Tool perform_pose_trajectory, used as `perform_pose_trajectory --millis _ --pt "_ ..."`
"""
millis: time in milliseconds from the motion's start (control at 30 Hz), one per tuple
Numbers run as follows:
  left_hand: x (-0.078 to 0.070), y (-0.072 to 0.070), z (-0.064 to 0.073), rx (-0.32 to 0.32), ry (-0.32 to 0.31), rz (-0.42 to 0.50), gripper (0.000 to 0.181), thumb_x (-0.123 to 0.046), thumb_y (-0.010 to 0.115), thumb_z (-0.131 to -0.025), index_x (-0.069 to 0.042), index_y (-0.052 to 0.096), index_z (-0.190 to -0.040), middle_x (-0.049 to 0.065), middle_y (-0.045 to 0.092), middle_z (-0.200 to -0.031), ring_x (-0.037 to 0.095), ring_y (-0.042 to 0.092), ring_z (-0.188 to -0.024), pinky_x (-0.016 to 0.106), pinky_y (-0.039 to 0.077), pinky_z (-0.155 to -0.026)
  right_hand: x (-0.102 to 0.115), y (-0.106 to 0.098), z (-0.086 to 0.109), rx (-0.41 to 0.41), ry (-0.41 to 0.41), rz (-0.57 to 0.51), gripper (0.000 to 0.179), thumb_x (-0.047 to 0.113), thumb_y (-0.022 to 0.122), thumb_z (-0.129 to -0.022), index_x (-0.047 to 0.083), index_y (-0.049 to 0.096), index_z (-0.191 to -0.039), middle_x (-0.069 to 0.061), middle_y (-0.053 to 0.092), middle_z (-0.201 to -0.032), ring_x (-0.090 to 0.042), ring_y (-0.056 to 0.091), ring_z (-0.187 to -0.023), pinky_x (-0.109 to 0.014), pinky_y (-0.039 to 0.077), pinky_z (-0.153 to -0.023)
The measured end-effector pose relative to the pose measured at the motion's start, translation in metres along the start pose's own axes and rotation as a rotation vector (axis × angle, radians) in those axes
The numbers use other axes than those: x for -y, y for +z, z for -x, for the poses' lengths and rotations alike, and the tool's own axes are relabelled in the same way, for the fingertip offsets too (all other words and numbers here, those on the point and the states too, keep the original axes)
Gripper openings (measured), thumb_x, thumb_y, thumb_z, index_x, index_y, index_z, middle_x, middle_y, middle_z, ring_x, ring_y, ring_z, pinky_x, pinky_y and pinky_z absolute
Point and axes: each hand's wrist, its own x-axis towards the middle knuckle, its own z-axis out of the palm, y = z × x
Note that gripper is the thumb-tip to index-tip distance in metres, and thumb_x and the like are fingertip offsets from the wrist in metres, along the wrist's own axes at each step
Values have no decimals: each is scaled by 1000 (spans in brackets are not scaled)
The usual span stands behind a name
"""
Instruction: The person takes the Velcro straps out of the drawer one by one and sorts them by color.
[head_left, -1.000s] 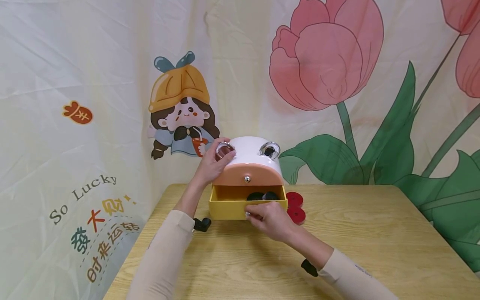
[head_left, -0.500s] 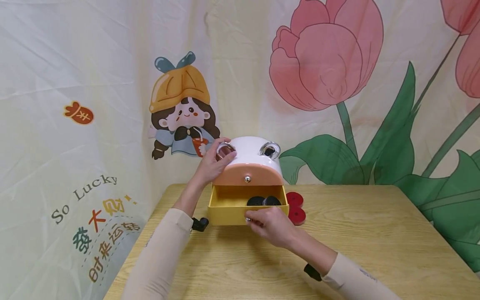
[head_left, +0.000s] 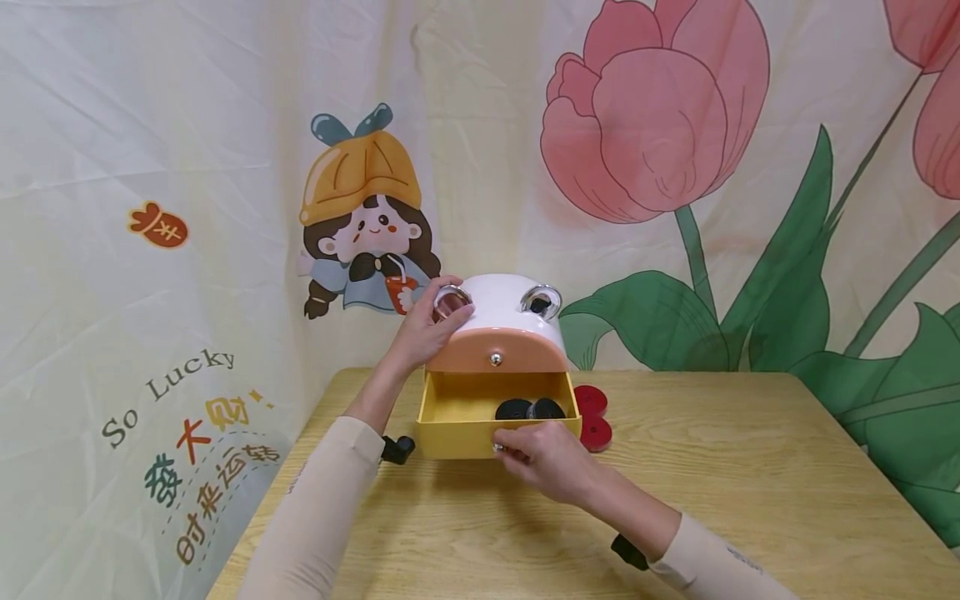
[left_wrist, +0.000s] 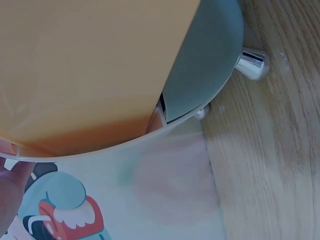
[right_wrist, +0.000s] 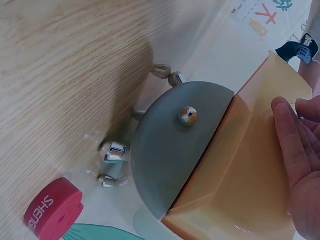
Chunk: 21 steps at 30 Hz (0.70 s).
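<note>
A small rounded drawer cabinet (head_left: 502, 292) with a white top and two silver ring-shaped eyes stands at the table's far edge. My left hand (head_left: 426, 327) grips its upper left side around one eye, thumb in front. The yellow middle drawer (head_left: 453, 440) is pulled well out. At its front, my right hand (head_left: 551, 461) pinches the silver knob (head_left: 498, 447). Black round rolls (head_left: 514, 408) lie in the drawer's right part. Above, the peach drawer (head_left: 457, 354) is closed; below, the grey-green drawer (right_wrist: 172, 145) is closed too, as the right wrist view shows.
Two red rolls, one in front of the other (head_left: 596, 434), lie right of the cabinet; lettering shows on one red roll (right_wrist: 42, 215) in the right wrist view. Silver feet (right_wrist: 114, 152) support the cabinet. A printed curtain (head_left: 480, 167) hangs behind the wooden table (head_left: 712, 475).
The yellow drawer has slid further out toward me, with my right hand on its knob. More of the black rolls shows inside. My left hand has stayed on the cabinet.
</note>
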Motion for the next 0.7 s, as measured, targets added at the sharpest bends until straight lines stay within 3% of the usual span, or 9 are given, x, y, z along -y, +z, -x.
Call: perform_pose_trajectory --millis 467,700 --pt "0 0 0 -5 4 -6 56 -54 68 -97 -37 45 -145 4 63 -117 26 58 -102 38 53 -87 10 -3 3 14 -43 -3 11 10 79 -91 16 70 -90 10 66 -71 3 54 -61 -4 43 -60" --pt "1 0 -1 -7 13 -1 55 -55 68 -96 -38 46 -143 3 63 -116 27 58 -101 39 52 -85 10 -4 4 26 -55 42 10 11 80 -91 14 73 -96 9 71 -76 2 61 -65 -8 50 -65"
